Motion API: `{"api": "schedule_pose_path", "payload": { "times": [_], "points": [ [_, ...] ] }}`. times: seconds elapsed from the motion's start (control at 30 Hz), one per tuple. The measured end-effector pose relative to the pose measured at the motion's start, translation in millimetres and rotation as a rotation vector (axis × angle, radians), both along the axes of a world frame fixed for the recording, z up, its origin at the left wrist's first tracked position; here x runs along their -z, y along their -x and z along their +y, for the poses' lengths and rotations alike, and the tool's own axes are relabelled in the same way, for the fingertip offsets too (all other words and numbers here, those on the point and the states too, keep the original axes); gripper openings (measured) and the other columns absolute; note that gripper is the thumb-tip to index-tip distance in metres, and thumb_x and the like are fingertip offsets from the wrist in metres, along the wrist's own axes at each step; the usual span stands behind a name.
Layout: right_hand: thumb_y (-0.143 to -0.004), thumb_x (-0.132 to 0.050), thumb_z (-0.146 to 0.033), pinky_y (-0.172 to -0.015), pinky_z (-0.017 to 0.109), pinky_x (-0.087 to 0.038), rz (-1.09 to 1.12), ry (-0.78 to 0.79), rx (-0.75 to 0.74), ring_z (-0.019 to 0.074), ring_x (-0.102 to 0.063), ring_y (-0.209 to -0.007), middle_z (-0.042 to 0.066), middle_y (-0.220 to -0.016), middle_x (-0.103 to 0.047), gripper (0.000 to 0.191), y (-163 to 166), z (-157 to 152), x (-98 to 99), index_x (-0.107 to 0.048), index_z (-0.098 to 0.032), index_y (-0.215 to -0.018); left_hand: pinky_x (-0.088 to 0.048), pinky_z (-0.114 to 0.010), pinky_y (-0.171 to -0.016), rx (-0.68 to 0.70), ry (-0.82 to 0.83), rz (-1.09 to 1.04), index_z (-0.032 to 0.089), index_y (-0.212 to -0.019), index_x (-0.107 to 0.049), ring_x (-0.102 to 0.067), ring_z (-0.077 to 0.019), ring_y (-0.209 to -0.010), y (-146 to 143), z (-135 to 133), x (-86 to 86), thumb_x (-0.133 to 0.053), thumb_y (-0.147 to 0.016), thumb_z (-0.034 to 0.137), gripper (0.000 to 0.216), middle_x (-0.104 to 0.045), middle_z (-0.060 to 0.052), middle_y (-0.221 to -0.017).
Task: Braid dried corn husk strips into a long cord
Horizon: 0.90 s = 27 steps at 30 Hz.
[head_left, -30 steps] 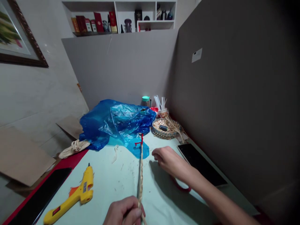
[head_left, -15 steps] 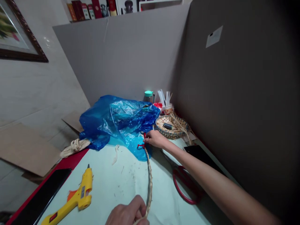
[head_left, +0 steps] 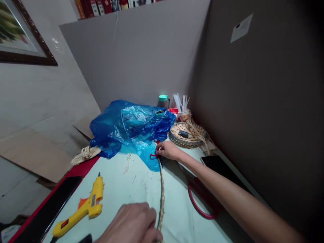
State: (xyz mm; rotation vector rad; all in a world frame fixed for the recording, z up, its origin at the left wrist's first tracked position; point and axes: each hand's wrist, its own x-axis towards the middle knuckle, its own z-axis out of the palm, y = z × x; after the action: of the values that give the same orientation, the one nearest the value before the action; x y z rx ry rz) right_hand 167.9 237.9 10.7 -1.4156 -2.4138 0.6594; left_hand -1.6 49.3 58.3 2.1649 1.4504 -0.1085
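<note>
A long braided straw cord (head_left: 161,192) lies along the pale table (head_left: 126,192), its far end tied with red thread (head_left: 153,155). My right hand (head_left: 167,150) is stretched out and pinches that far end next to the thread. At the bottom edge my left hand (head_left: 131,224) is closed around the near end of the cord. The cord bows slightly between the two hands.
A crumpled blue plastic bag (head_left: 131,126) lies behind the cord's end. A yellow glue gun (head_left: 81,211) rests at the left, red-handled scissors (head_left: 199,200) under my right forearm, a woven basket (head_left: 188,135), a cup of glue sticks (head_left: 182,109) and a dark phone (head_left: 222,167) at the right.
My right hand moved from the table beside the cord to its far end and pinched it by the red thread. The cord now bows instead of lying straight.
</note>
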Motion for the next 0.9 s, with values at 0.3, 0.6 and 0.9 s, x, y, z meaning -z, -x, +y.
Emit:
{"api": "schedule_pose_path", "payload": {
  "times": [0.3, 0.6, 0.9],
  "points": [
    [-0.074, -0.063, -0.025, -0.061, 0.023, -0.033, 0.067, -0.033, 0.000, 0.0171, -0.058, -0.075, 0.006, -0.080, -0.069, 0.016, -3, -10, -1.4, -0.071, -0.016, -0.084, -0.031, -0.027, -0.053, -0.277, -0.097, -0.457, 0.018, -0.059, -0.061, -0.053, -0.0172, -0.049, -8, 111, 21.0, -0.065, -0.070, 0.031, 0.018, -0.057, -0.001, -0.046],
    [-0.076, -0.052, -0.025, -0.058, 0.022, -0.035, 0.346, 0.076, 0.093, 0.0135, -0.056, -0.063, 0.002, -0.064, -0.066, 0.019, -16, -1, 2.7, -0.066, -0.014, -0.067, -0.032, -0.019, -0.035, -0.574, -0.001, -0.848, 0.021, -0.079, -0.046, -0.046, -0.0102, -0.034, -33, 156, 63.7, -0.064, -0.065, 0.022, 0.023, -0.052, 0.007, -0.047],
    [-0.073, -0.056, -0.032, -0.053, 0.021, -0.037, 0.634, 0.221, 0.159, 0.0115, -0.054, -0.058, 0.002, -0.064, -0.063, 0.023, -18, -3, -2.0, -0.065, -0.012, -0.074, -0.028, -0.016, -0.038, -0.611, 0.057, -1.247, 0.018, -0.078, -0.048, -0.038, -0.0038, -0.039, -49, 152, 62.9, -0.057, -0.068, 0.019, 0.013, -0.053, 0.005, -0.056]
  ]
}}
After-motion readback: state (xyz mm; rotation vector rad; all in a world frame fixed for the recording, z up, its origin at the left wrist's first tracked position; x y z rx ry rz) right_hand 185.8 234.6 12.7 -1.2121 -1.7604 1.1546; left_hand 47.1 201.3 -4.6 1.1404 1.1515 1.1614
